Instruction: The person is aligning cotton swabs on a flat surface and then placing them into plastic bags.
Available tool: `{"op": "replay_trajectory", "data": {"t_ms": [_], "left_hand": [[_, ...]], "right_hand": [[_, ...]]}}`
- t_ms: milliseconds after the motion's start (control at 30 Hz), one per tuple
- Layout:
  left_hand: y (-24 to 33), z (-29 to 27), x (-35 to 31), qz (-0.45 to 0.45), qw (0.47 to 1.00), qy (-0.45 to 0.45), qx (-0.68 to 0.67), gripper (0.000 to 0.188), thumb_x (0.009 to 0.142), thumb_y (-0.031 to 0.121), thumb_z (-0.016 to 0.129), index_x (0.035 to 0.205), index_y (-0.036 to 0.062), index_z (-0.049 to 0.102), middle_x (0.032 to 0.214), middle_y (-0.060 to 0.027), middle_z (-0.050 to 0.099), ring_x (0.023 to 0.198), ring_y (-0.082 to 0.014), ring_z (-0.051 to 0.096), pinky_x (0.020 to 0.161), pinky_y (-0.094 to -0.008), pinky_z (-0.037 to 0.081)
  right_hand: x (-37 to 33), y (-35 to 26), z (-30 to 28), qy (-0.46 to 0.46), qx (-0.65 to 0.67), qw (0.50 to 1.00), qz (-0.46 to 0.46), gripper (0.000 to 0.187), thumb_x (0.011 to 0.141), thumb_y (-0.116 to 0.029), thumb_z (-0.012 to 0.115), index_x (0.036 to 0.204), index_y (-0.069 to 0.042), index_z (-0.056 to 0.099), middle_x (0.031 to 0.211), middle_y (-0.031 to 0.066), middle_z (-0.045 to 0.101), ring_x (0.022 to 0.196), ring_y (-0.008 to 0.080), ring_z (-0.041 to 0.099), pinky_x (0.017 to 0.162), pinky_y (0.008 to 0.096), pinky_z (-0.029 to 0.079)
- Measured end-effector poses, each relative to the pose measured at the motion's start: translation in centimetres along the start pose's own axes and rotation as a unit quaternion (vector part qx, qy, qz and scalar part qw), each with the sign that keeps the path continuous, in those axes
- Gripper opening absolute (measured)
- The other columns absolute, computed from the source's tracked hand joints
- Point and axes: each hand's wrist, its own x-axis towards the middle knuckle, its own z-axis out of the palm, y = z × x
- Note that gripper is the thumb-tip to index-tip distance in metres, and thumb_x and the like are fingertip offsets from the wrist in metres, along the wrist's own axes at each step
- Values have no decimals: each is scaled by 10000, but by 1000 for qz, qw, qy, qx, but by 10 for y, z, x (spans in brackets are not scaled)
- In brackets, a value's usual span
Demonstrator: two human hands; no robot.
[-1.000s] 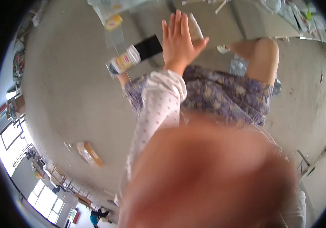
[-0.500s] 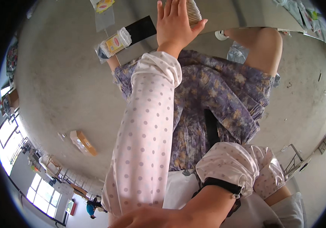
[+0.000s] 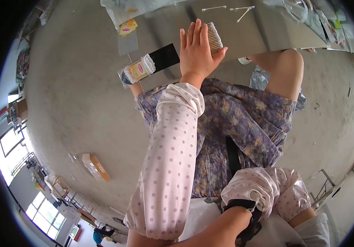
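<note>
My left hand (image 3: 197,51) lies palm down on the metal tabletop, fingers stretched out and thumb pointing right. It rests against a row of cotton swabs (image 3: 215,39), which shows beyond its right side and is partly covered by it. Left of the hand is a flat black piece (image 3: 165,57). Beside that, at the table's edge, sits a bundle of cotton swabs with a yellow label (image 3: 139,70), partly in clear plastic. My right forearm crosses below my left sleeve at the lower edge; the right hand itself is out of the picture.
Loose cotton swabs (image 3: 243,9) lie on the far part of the metal table (image 3: 247,35). Clear plastic bags (image 3: 135,9) and a yellow card (image 3: 128,27) are at far left, more bags (image 3: 323,22) at far right. A cardboard box (image 3: 96,166) lies on the floor.
The view has shifted, so the table sits lower and loose swabs show at the top. My right hand, visible at the lower edge before, has left the picture. My left hand stays by the swabs.
</note>
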Motion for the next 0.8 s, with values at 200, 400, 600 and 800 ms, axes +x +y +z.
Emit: {"op": "replay_trajectory", "data": {"t_ms": [200, 400, 600, 800], "left_hand": [[-2, -2, -4, 2, 1000, 2, 3, 787, 851, 565, 643, 1388, 28, 441, 1483, -182, 443, 1398, -326, 394, 1186, -535, 225], [-3, 4, 1, 11, 1000, 22, 3, 766, 853, 562, 649, 1373, 33, 459, 1466, -180, 465, 1388, -325, 405, 1188, -531, 224], [-7, 2, 1, 18, 999, 30, -6, 748, 853, 546, 657, 1371, 43, 465, 1460, -172, 475, 1388, -321, 411, 1183, -539, 230], [-4, 2, 1, 11, 1000, 18, 4, 750, 855, 544, 658, 1382, 50, 461, 1455, -171, 482, 1386, -318, 419, 1178, -544, 239]], "right_hand": [[-8, 12, -6, -59, 78, 990, 100, 398, 958, -416, 627, 884, -28, 582, 781, 40, 558, 680, 220, 563, 601, 362, 439], [-15, 1, -11, -67, -11, 992, 111, 362, 944, -377, 631, 899, -20, 592, 809, 61, 575, 707, 239, 576, 621, 367, 452], [-12, -4, -18, -70, -147, 977, 140, 329, 931, -339, 635, 914, -12, 603, 836, 81, 593, 734, 258, 588, 640, 372, 465], [-14, -17, -23, -73, -285, 942, 159, 297, 917, -300, 639, 930, -4, 613, 863, 101, 610, 761, 278, 600, 659, 377, 478]]}}
